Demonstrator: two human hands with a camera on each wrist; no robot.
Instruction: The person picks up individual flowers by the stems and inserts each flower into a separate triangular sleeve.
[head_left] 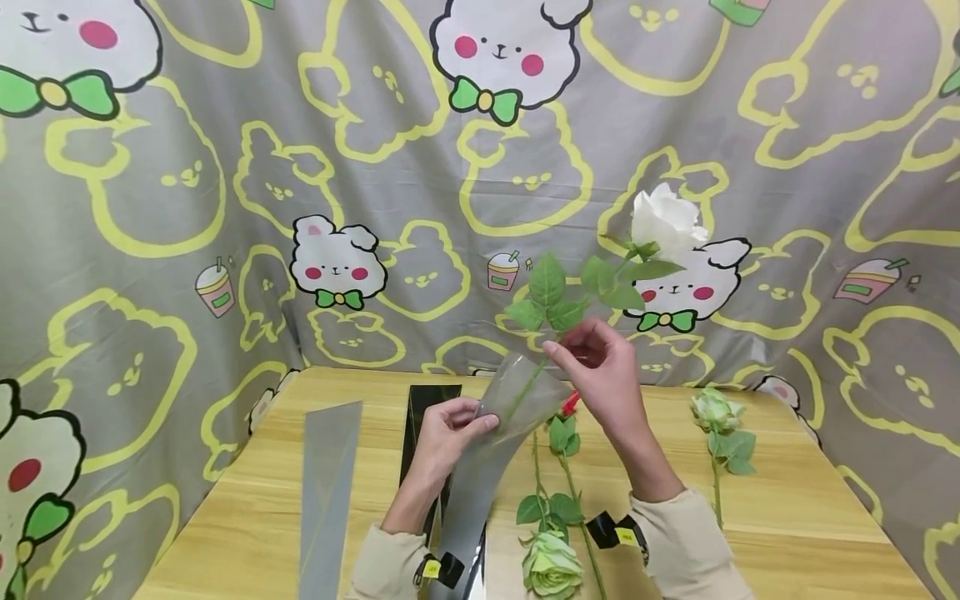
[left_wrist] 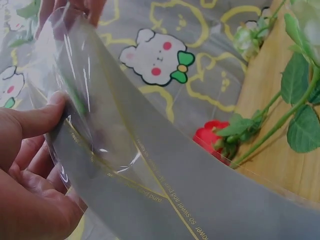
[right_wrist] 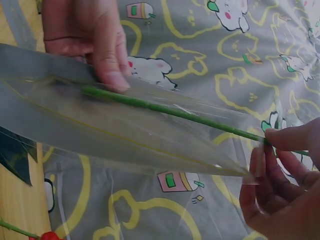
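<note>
Beige cuff (head_left: pixel 386 562) nearest, below the left hand (head_left: pixel 448 429). Nipped between left thumb and fingers (head_left: pixel 456 407): grey-and-clear flower sleeve (head_left: pixel 489 471). Right hand (head_left: pixel 606 367) nearer the white rose (head_left: pixel 596 275), pinching its stem (right_wrist: pixel 175 112), slanted down-left into the sleeve, bloom (head_left: pixel 667 215) up-right beyond those fingers.

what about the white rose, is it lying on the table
No, the right hand holds the white rose up by its stem, above the table.
</note>
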